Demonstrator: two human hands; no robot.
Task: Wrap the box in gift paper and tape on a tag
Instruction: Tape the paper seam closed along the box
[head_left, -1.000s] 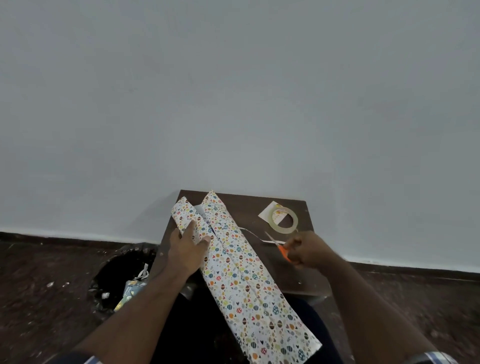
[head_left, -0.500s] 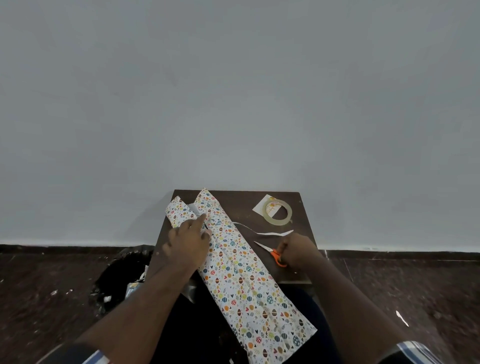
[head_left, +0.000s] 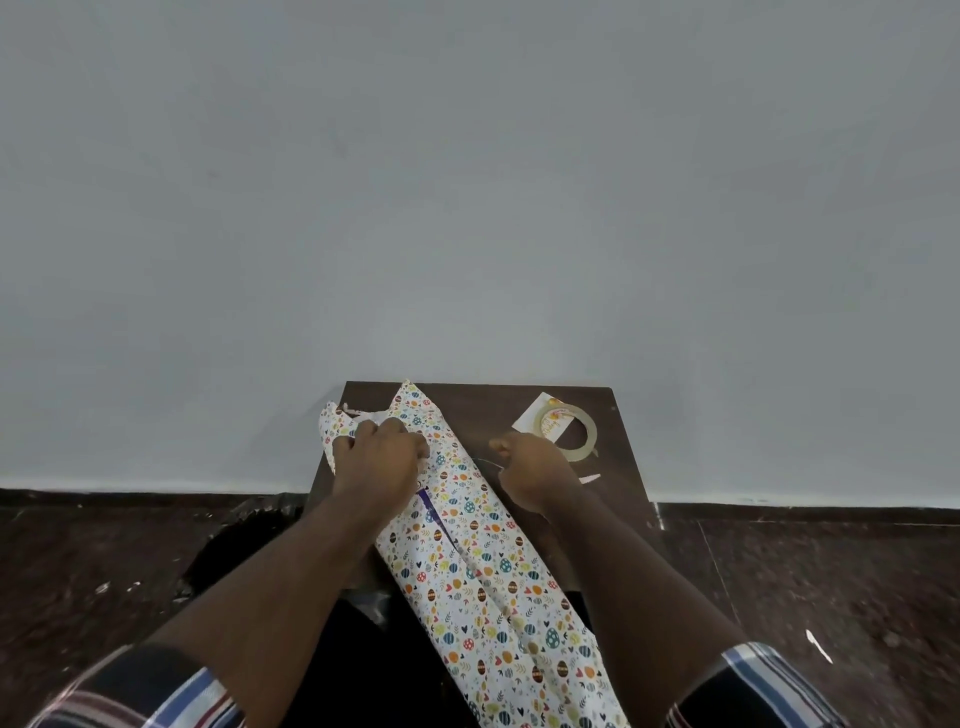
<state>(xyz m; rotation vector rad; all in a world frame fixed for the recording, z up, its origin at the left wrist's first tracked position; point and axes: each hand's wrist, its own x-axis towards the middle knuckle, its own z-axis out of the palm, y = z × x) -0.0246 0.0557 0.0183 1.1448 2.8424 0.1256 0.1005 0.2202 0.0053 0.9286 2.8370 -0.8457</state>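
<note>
Left hand (head_left: 376, 457) fingers curled, gripping the gift paper (head_left: 467, 561) at far end of long box, egg-and-heart print, seam gaping. Box lies diagonally across small dark table (head_left: 483, 410). Right hand (head_left: 530, 473) curled beside it; contents unclear. Tape roll (head_left: 569, 431) near.

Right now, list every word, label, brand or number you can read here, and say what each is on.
No text here can be read.
Tag under the tape roll: orange script, too small and blurred to read.
Gift paper: eggs, hearts and leaves, no words.
Purple strip in the paper's seam: no readable print.
</note>
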